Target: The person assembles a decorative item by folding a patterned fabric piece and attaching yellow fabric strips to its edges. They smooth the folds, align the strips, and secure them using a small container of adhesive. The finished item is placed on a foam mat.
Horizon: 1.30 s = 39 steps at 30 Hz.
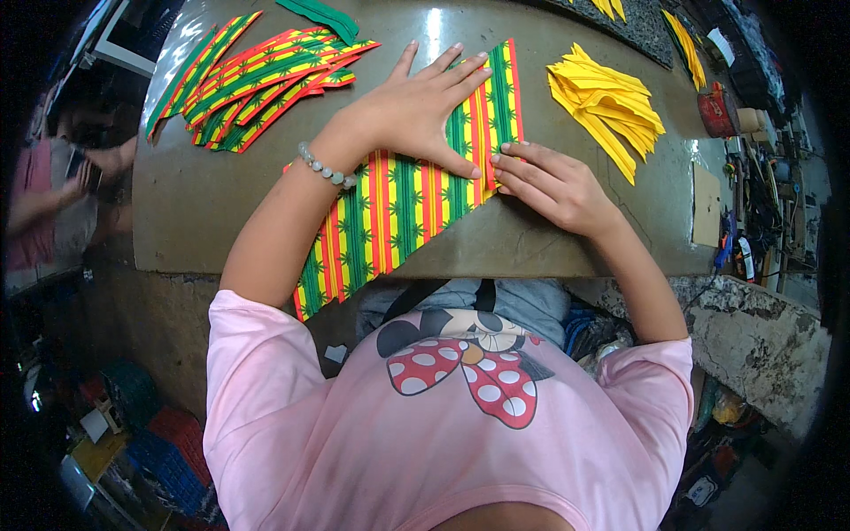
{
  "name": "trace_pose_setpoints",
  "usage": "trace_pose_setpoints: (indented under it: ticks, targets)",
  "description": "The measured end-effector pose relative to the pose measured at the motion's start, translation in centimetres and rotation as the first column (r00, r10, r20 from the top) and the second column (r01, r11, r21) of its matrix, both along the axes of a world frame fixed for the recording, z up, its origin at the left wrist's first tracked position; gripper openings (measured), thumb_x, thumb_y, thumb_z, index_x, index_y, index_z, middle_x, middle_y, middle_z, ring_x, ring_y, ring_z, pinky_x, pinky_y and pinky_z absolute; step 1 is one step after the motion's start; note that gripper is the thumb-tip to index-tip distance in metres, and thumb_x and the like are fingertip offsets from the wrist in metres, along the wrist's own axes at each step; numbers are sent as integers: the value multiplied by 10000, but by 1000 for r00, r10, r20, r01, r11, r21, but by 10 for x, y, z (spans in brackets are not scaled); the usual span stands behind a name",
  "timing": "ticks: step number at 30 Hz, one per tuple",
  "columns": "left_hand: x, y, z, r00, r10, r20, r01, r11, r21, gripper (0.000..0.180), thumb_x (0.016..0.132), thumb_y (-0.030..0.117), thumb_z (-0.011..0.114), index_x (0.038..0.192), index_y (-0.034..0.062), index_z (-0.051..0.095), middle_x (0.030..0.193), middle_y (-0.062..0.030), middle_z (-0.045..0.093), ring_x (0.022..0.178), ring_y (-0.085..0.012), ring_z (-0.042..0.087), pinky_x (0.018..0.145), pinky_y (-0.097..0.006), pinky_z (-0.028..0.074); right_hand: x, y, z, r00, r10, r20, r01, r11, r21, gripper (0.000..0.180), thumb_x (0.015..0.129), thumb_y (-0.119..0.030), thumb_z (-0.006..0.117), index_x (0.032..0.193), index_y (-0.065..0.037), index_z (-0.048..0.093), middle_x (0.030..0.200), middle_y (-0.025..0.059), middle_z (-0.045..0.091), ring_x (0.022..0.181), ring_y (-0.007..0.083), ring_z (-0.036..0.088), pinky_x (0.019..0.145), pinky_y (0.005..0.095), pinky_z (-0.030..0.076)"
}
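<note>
– Workshop bench on my feed: smooth grey-brown worktop [611, 243], glare at the far side, plastic crates [180, 438] on the floor lower left. Another person [35, 208] at the far left. What's in hand?

– Striped fabric panel [381, 217], red/yellow/green with dark leaf prints. Sits mid-bench in front of the wearer, lower-left tip hanging past the near edge.

– Left hand [412, 119]?

– I've got it palm down on the panel's upper part, fingers and thumb spread wide, pressing flat. Bead bracelet [326, 168] on that wrist.

– Right hand [562, 188]?

– At the panel's right edge, fingers close together, tips touching cloth just beside the left thumb. Its thumb is hidden from me, so pinching or only pressing: can't tell.

– Around them?

– Heap of matching striped strips [257, 88] upper left, plain green piece [320, 16] just beyond it. Yellow fabric pieces [606, 102] piled right of the panel, well apart from it. I also see a tan board [706, 205] near the right edge.
</note>
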State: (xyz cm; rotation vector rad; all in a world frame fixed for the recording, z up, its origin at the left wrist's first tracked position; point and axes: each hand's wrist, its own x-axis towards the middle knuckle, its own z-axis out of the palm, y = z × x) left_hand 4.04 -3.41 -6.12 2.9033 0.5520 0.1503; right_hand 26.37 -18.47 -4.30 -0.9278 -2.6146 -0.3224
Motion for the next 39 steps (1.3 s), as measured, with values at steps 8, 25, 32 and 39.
trace_pose_setpoints:
  ticks: [8, 25, 32, 39]
  targets:
    - [3, -5, 2, 998, 53, -20, -53, 999, 1, 1293, 682, 873, 611, 1602, 51, 226, 1677, -141, 207, 1558, -345, 144, 1216, -659, 51, -6, 2, 6, 954, -118, -275, 84, 988, -132, 239, 884, -119, 724, 1099, -27, 677, 1113, 104, 723, 1001, 290, 716, 866, 376, 601]
    - [6, -13, -4, 993, 116, 5, -116, 992, 48, 1382, 580, 896, 676, 1603, 84, 226, 1675, -96, 231, 1552, -357, 163, 1153, -766, 59, -5, -3, -7, 960, -100, -261, 34, 969, -246, 233, 841, 10, 717, 1062, 18, 643, 1192, 178, 701, 1116, 357, 691, 972, 459, 568]
    - [5, -11, -10, 991, 85, 101, -90, 995, 48, 1404, 547, 941, 635, 1581, 53, 298, 1664, -128, 263, 1544, -381, 185, 1126, -789, 23, -6, -2, -8, 967, -101, -236, 40, 968, -249, 229, 846, 0, 714, 1063, 13, 642, 1185, 178, 695, 1109, 354, 686, 965, 456, 565]
    - [6, -11, -12, 992, 75, 103, -80, 996, 46, 1405, 547, 944, 631, 1579, 50, 302, 1665, -130, 257, 1544, -388, 178, 1124, -790, 19, -7, 18, 2, 971, -159, -177, 77, 914, -399, 228, 925, -107, 612, 1124, 3, 639, 1251, 168, 631, 1202, 358, 580, 1031, 462, 479]
